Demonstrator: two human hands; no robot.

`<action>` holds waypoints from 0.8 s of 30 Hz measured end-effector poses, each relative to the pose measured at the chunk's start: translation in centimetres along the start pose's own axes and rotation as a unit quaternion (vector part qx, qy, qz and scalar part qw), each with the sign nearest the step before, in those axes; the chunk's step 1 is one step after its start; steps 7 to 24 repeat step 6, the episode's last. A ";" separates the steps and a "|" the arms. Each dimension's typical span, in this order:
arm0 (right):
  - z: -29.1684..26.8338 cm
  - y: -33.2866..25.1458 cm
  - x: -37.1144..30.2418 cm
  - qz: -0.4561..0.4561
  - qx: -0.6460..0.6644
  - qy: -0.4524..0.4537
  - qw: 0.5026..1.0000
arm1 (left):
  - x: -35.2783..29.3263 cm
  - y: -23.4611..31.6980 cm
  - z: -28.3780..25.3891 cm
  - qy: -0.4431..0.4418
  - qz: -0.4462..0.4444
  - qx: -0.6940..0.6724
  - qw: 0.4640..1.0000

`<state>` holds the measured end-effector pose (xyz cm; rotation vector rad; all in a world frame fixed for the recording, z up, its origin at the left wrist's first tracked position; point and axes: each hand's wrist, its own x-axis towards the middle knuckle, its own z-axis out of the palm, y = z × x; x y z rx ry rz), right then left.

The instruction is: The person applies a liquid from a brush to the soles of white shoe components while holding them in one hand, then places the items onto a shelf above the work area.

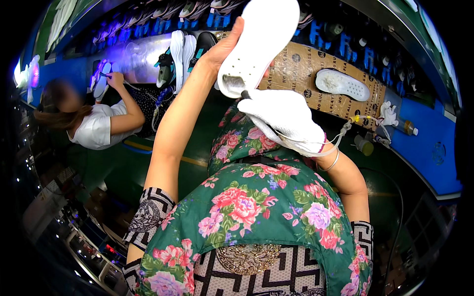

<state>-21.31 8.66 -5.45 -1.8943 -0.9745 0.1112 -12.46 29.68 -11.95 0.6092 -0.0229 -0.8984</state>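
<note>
A white shoe sole (264,42) is held up over the bench edge, its heel end toward me. My left hand (223,52) grips it, thumb along the left edge and fingers mostly hidden beneath. My right hand (284,116), in a white knitted glove, is closed round a slim tool (245,93) with a black tip. The tip meets the heel end, close to a greyish recess in the sole. Most of the tool is inside the glove, so its exact kind is hidden. A thin pale hose (340,134) runs past the gloved wrist to the bench.
Another white sole (343,85) lies on the cardboard-covered bench (296,64). White soles (182,56) and dark shoe uppers (166,68) stand left of my hand. A co-worker (103,121) handles a sole at the far left. Shoes (168,12) line the back; a small bottle (410,128) stands right.
</note>
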 end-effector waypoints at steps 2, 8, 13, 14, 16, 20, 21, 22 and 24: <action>0.1 0.3 0.2 -0.051 0.022 0.025 0.998 | 0.3 -0.2 0.3 0.020 -0.006 -0.009 1.000; -1.1 0.0 0.5 0.010 0.071 0.058 0.996 | 0.5 -0.3 0.2 0.103 -0.034 0.010 0.994; -1.1 0.0 0.5 0.010 0.071 0.058 0.996 | 0.5 -0.3 0.2 0.103 -0.034 0.010 0.994; -1.1 0.0 0.5 0.010 0.071 0.058 0.996 | 0.5 -0.3 0.2 0.103 -0.034 0.010 0.994; -1.1 0.0 0.5 0.010 0.071 0.058 0.996 | 0.5 -0.3 0.2 0.103 -0.034 0.010 0.994; -1.1 0.0 0.5 0.010 0.071 0.058 0.996 | 0.5 -0.3 0.2 0.103 -0.034 0.010 0.994; -1.1 0.0 0.5 0.010 0.071 0.058 0.996 | 0.5 -0.3 0.2 0.103 -0.034 0.010 0.994; -1.1 0.0 0.5 0.010 0.071 0.058 0.996 | 0.5 -0.3 0.2 0.103 -0.034 0.010 0.994; -1.1 0.0 0.5 0.010 0.071 0.058 0.996 | 0.5 -0.3 0.2 0.103 -0.034 0.010 0.994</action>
